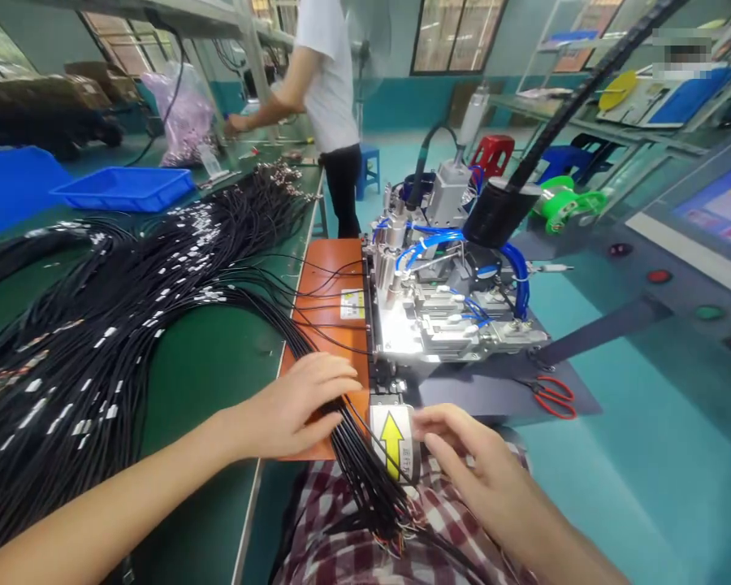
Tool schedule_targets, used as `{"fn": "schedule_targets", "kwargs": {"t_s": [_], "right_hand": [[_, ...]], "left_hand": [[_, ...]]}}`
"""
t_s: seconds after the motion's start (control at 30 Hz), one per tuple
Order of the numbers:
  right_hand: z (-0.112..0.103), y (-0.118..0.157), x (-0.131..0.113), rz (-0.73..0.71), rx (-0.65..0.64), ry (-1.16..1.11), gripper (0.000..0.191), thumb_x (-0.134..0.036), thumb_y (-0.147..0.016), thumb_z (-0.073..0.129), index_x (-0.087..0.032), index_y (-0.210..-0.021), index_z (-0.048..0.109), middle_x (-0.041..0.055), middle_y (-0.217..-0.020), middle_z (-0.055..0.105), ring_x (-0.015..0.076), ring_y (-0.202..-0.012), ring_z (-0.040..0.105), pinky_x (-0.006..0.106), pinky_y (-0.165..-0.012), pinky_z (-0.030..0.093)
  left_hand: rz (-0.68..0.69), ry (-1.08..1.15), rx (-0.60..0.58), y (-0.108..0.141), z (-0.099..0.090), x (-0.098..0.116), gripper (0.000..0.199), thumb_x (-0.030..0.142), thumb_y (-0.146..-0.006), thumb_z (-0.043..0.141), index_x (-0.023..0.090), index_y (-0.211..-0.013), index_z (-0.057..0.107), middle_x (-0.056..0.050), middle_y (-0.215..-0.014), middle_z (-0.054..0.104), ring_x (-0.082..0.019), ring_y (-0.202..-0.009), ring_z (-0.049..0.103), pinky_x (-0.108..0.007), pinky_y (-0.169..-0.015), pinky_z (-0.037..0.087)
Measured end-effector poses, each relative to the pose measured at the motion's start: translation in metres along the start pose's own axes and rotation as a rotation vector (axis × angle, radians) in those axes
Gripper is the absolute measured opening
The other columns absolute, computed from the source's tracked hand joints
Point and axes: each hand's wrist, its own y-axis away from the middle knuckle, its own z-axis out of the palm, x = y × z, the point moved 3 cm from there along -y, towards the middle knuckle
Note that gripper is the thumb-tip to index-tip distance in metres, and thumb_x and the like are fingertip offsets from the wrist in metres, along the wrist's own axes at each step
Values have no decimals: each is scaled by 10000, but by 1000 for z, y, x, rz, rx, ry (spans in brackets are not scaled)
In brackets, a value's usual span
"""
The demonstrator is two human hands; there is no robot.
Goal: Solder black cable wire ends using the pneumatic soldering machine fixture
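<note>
My left hand [296,402] lies across a bundle of black cables [365,463], fingers stretched over it and thumb apart. The bundle runs from the green table over an orange board [329,268] and down to my lap, where its stripped ends show thin coloured wires. My right hand [478,455] is half curled, thumb and fingers apart, beside a white plate with a yellow arrow [391,443]. Nothing shows between its fingers, though some fingertips are hidden. A few single cables lead across the board to the edge of a metal machine [444,317] with blue air hoses.
A large heap of black cables [97,325] with white tags covers much of the green table [213,382]. Behind it stands a blue tray [127,188]. Red-handled scissors [554,398] lie right of the machine, below a control panel [676,268]. A person [329,89] stands beyond.
</note>
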Motion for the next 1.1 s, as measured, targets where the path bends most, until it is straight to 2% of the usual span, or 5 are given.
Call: {"fn": "schedule_targets", "kwargs": {"t_s": [0.17, 0.33, 0.67, 0.87, 1.1], "right_hand": [[8, 9, 20, 58, -38, 227, 224, -257, -883, 455, -210, -722, 604, 7, -690, 654, 177, -637, 586, 278, -583, 391], [38, 26, 37, 141, -236, 21, 145, -234, -795, 574, -231, -893, 680, 0, -838, 719, 170, -776, 650, 243, -675, 446], [65, 29, 53, -113, -155, 149, 83, -141, -771, 571, -201, -775, 629, 6, -787, 672, 171, -734, 606, 256, -617, 379], [31, 28, 47, -153, 80, 170, 99, -151, -833, 476, -189, -790, 558, 23, -750, 621, 172, -666, 555, 283, -609, 359], [4, 9, 14, -30, -65, -212, 142, -173, -880, 479, -205, -771, 566, -31, -689, 586, 115, -636, 541, 218, -565, 391]], "left_hand": [[-67, 114, -93, -6, 21, 13, 207, 336, -913, 427, 195, -978, 565, -70, -949, 554, -226, -910, 477, -378, -849, 380], [-170, 153, -283, -1, 14, 13, 142, 298, -892, 486, 194, -808, 534, -23, -842, 534, -194, -823, 487, -306, -742, 376], [-15, 76, -534, -80, -2, 80, 214, 217, -832, 510, 165, -642, 594, -42, -605, 591, -173, -533, 529, -281, -470, 335], [28, 550, -273, -61, 15, 69, 155, 167, -881, 476, 187, -885, 630, -29, -821, 633, -155, -759, 573, -260, -683, 442], [-160, 458, -24, -21, 16, 57, 232, 191, -884, 504, 222, -1114, 511, -72, -1147, 529, -203, -1064, 492, -317, -902, 412]]}}
